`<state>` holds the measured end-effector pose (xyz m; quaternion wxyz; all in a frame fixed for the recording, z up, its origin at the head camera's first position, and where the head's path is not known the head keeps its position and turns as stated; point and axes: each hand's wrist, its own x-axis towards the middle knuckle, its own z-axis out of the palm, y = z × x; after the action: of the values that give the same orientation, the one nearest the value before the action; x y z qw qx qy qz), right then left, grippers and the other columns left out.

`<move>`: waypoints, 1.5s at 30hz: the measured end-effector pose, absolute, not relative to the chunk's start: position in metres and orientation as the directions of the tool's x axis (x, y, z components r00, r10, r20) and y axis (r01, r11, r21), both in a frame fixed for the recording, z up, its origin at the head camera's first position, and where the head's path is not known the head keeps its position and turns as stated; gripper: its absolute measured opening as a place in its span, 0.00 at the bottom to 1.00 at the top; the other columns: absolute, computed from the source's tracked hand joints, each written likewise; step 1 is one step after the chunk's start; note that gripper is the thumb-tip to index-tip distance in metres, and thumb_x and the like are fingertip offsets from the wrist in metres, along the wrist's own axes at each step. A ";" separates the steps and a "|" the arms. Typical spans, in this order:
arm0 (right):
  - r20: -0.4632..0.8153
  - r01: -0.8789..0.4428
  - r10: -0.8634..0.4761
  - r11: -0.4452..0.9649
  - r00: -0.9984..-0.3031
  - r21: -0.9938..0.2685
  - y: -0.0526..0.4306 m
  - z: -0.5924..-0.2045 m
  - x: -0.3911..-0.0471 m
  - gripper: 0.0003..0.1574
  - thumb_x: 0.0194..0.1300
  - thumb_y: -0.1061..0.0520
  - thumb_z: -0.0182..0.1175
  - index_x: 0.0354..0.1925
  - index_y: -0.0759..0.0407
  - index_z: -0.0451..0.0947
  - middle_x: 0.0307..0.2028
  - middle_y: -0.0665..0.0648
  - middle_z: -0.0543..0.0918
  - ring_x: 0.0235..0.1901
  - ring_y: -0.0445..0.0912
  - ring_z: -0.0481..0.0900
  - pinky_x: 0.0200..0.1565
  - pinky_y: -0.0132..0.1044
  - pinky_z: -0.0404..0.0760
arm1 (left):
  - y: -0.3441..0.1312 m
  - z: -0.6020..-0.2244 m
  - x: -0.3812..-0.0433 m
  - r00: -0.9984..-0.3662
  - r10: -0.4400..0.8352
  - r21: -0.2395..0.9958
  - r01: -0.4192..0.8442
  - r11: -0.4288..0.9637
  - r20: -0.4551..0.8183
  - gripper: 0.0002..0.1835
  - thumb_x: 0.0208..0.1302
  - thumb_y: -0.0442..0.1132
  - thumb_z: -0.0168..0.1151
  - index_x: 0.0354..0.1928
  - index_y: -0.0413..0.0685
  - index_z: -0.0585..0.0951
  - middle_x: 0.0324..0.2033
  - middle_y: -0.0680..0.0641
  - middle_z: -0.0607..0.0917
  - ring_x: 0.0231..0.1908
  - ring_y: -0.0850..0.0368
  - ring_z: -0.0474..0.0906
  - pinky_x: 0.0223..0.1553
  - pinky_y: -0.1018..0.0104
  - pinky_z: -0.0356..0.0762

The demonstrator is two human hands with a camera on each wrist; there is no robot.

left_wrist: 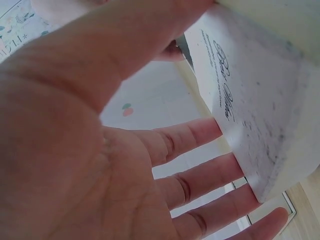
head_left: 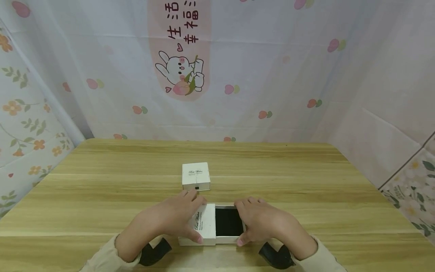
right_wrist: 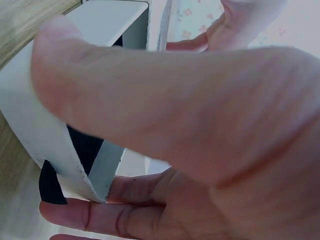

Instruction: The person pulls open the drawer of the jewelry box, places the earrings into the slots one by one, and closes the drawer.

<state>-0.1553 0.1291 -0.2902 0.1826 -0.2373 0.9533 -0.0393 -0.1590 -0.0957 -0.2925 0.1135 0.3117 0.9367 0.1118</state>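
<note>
A white drawer-style gift box lies on the table, pulled partly apart sideways. My left hand (head_left: pixel 176 214) grips its outer sleeve (head_left: pixel 209 226), printed "Best Wishes", with the thumb on the near side and the fingers at the far side. My right hand (head_left: pixel 258 218) holds the inner drawer (head_left: pixel 227 240) by its right end, thumb near and fingers far. Inside the drawer a black lining (head_left: pixel 228 222) shows. A black ribbon tab (right_wrist: pixel 51 184) sticks out of the drawer's end beside a right finger in the right wrist view.
Beyond the hands stands a second white box (head_left: pixel 196 173), closed, with a small black tab facing me. The wooden table (head_left: pixel 289 173) extends to a patterned cloth backdrop (head_left: pixel 258 75). Dark bands (head_left: pixel 155 252) sit at both wrists.
</note>
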 end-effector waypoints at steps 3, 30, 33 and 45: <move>-0.340 -0.430 -0.459 0.888 -0.821 -0.163 0.130 -0.290 -0.155 0.47 0.43 0.41 0.72 0.55 0.60 0.65 0.51 0.55 0.75 0.53 0.50 0.69 0.63 0.49 0.62 | -0.096 -0.293 -0.159 -0.782 0.607 0.281 0.556 0.782 -0.143 0.41 0.39 0.57 0.74 0.55 0.45 0.71 0.41 0.52 0.69 0.42 0.58 0.63 0.43 0.62 0.70; -0.347 -0.409 -0.433 0.901 -0.832 -0.144 0.135 -0.287 -0.157 0.47 0.40 0.42 0.74 0.53 0.62 0.67 0.47 0.56 0.77 0.48 0.49 0.71 0.61 0.49 0.64 | -0.096 -0.294 -0.158 -0.784 0.609 0.243 0.571 0.784 -0.120 0.41 0.39 0.58 0.74 0.54 0.45 0.72 0.40 0.53 0.70 0.40 0.59 0.64 0.43 0.63 0.71; -0.348 -0.412 -0.433 0.901 -0.832 -0.135 0.136 -0.287 -0.158 0.45 0.39 0.42 0.75 0.51 0.61 0.68 0.44 0.55 0.77 0.45 0.48 0.71 0.59 0.49 0.65 | -0.095 -0.294 -0.158 -0.785 0.608 0.244 0.570 0.784 -0.119 0.41 0.39 0.58 0.74 0.54 0.45 0.72 0.39 0.53 0.70 0.40 0.59 0.64 0.42 0.63 0.72; -0.350 -0.416 -0.431 0.901 -0.831 -0.122 0.137 -0.287 -0.157 0.45 0.39 0.42 0.75 0.51 0.61 0.68 0.44 0.55 0.77 0.48 0.49 0.71 0.61 0.49 0.63 | -0.098 -0.292 -0.158 -0.775 0.620 0.270 0.576 0.772 -0.119 0.42 0.38 0.60 0.73 0.55 0.45 0.72 0.38 0.54 0.70 0.38 0.60 0.65 0.40 0.64 0.71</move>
<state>-0.1573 0.1365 -0.2868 0.1878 -0.2214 0.9567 -0.0201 -0.1579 -0.0979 -0.2919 0.1011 0.3195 0.9357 0.1100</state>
